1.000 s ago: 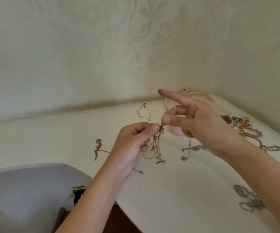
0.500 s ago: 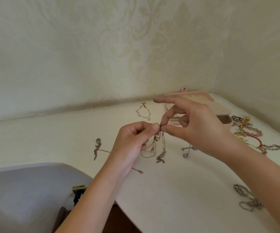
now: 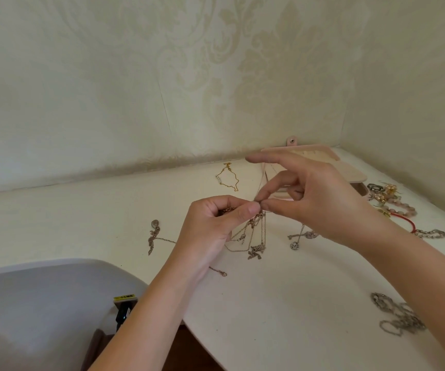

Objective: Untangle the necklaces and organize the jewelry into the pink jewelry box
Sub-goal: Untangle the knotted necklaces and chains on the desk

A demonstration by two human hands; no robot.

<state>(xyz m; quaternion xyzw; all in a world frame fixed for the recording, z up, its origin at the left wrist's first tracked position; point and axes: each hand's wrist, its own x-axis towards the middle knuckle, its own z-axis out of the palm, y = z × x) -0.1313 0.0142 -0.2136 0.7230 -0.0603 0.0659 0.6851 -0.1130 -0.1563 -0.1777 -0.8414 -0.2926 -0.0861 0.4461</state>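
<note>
A tangled bunch of thin gold and silver chain necklaces [image 3: 255,232] is held over the middle of the white table [image 3: 283,311]. Its top is pinched between the thumb and curled fingers of the left hand [image 3: 216,226] and of the right hand [image 3: 315,207], whose forefinger is stretched out. The open pink jewelry box [image 3: 349,172] is seen at the table's far right corner.

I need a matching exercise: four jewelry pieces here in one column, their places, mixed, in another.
1. gold chain
2. tangled necklaces
3. red bracelet
4. silver chain pile

A. pinched by left hand and right hand
B. nearest the camera, far right
C. left of the pink jewelry box
D. beside the pink beads

Pairs: 1-C, 2-A, 3-D, 4-B
</note>
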